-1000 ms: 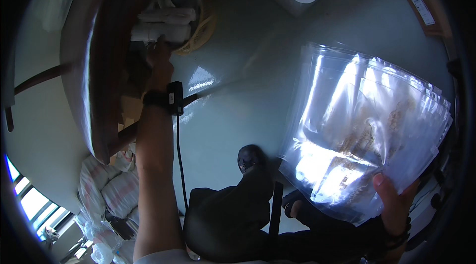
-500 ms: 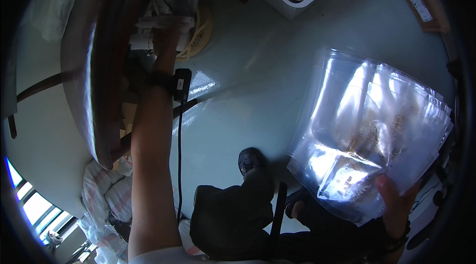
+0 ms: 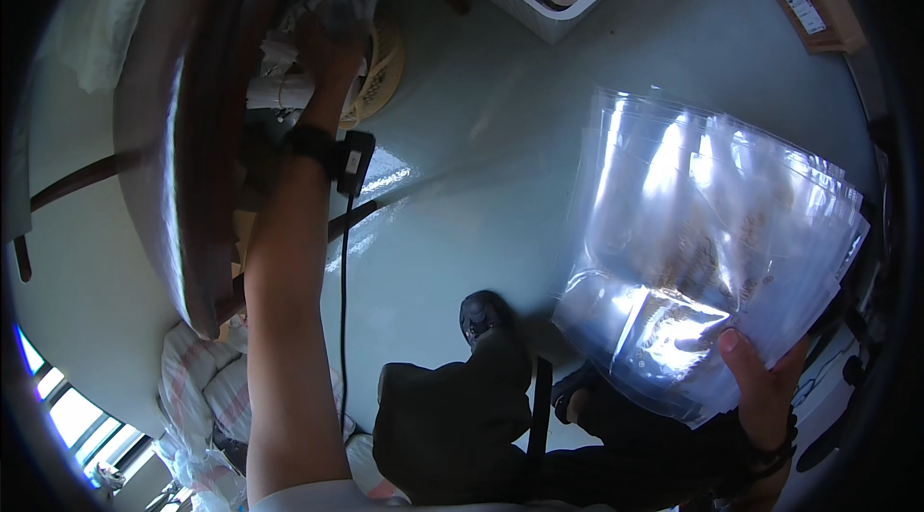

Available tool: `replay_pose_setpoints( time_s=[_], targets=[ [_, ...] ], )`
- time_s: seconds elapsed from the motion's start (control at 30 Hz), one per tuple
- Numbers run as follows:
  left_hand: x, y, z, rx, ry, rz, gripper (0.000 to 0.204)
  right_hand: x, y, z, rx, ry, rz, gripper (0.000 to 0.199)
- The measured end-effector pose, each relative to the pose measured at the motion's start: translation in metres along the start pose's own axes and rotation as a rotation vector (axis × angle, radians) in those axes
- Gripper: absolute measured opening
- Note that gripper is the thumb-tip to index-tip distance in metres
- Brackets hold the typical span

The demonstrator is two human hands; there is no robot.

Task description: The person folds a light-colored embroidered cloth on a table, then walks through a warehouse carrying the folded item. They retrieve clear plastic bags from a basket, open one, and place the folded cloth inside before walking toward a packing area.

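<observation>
Right hand (image 3: 765,392) grips clear bag stack (image 3: 707,233) above floor (image 3: 462,185), thumb on top; pinch firmly, avoid sliding; left hand (image 3: 327,55) at yellow basket (image 3: 387,81), finger closure cannot be told; reach without tilting stack

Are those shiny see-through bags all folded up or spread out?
Spread out: the clear bags form a loose stack in the right hand, broad side showing, their edges staggered along the right.

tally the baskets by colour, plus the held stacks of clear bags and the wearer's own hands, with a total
White basket: 1
Yellow basket: 1
Stack of clear bags: 1
Own hands: 2 (left hand, right hand)
Total: 5
</observation>
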State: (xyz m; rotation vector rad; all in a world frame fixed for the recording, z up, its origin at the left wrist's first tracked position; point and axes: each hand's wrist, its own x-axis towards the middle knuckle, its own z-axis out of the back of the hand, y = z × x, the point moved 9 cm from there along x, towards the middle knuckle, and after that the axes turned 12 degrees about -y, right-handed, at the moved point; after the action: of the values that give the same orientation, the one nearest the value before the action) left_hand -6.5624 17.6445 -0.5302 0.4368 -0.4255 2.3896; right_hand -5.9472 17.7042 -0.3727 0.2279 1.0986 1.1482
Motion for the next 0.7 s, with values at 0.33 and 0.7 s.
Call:
replay_pose_setpoints(
  time_s=[0.33, 0.7],
  targets=[
    [0.010, -0.010, -0.027, 0.041, 0.078, 0.126, 0.062, -0.007, -0.004, 0.006, 0.052, -0.034, -0.060, 0.065],
    [0.017, 0.049, -0.031, -0.008, -0.020, -0.169, 0.048, -0.008, -0.012, 0.008, 0.032, -0.098, -0.079, 0.075]
  ],
)
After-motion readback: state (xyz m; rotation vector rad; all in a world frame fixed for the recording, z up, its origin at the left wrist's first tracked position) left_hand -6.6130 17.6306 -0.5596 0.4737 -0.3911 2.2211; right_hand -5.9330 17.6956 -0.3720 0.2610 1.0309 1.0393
